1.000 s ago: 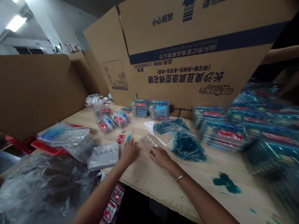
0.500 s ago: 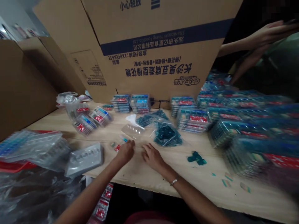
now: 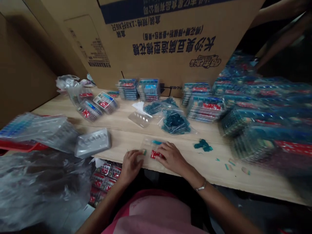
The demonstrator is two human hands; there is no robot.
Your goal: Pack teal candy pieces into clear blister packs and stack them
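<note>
Close to the table's front edge lies a clear plastic tray (image 3: 148, 164) with a red packet (image 3: 154, 154), a blue strip (image 3: 156, 142) and a small green-and-beige piece (image 3: 144, 152) in it. My left hand (image 3: 131, 166) is closed at the tray's left side, its fingertips by the small piece. Over the right side curls my right hand (image 3: 172, 158), fingers gripping there and partly covering the red packet. Blur hides the exact finger contact.
Behind the tray are a bag of dark green packets (image 3: 174, 122) and a flat clear tray (image 3: 140, 119). Grey moulded trays (image 3: 92, 143) lie left. Filled packs (image 3: 206, 107) are stacked right, by a large cardboard box (image 3: 165, 65). Another person's arm (image 3: 280, 14) shows upper right.
My view has tipped downward. The tray now lies nearer to me, between my hands. My right hand has moved from bare table onto the tray's right side; my left is at its left side.
</note>
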